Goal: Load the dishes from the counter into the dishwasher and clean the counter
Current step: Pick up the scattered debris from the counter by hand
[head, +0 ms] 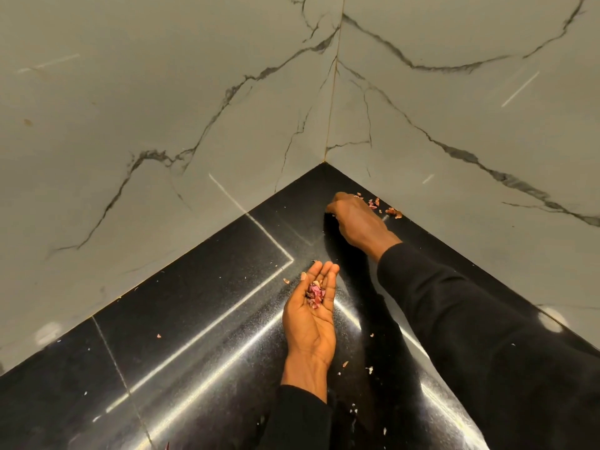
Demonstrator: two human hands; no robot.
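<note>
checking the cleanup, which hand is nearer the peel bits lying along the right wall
Right. The right hand is just beside the peel bits; the left hand lies palm up well short of them, cupping other scraps.

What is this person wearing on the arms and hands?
Long black sleeves reach the wrists on both arms: left sleeve, right sleeve. The left hand and right hand are bare, with no gloves, rings or watch visible.
</note>
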